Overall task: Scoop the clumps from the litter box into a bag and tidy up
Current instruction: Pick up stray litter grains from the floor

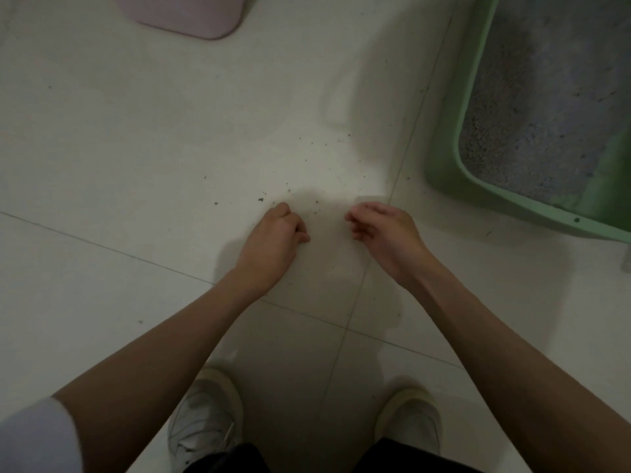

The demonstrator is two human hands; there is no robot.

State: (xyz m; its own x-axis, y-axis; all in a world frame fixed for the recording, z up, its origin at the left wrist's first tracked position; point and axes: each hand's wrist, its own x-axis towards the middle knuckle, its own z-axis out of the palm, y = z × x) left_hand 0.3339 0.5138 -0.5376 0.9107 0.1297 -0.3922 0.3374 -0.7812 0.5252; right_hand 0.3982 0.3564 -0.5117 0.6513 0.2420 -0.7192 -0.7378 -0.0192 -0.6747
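Head view, dim light, looking down at pale floor tiles. Nearest the camera: two light-coloured shoes side by side on the tiles, dark trouser hems just above the bottom edge, and a white sleeve at the lower left corner. Both bare forearms reach forward from the lower corners. Left hand: fingers curled inward toward the palm, back of hand up, low over the floor; nothing visible inside the curl, though the palm side is hidden. Right hand: fingers loosely bent, tips pointing toward the left hand, thumb side up; no object seen in it. The two hands are near each other but apart, with a patch of bare tile between them. Cannot tell whether either hand touches the floor. Just beyond the hands: scattered litter grains, small dark specks spread on the tile, densest just ahead of the left hand, thinning toward the upper right. Right of and beyond the right hand: green litter box, cut off by the frame edge, holding grey litter; its near corner stands on the floor well apart from the hands. Farthest, top left: rounded corner of a pink mat lying flat on the tiles.
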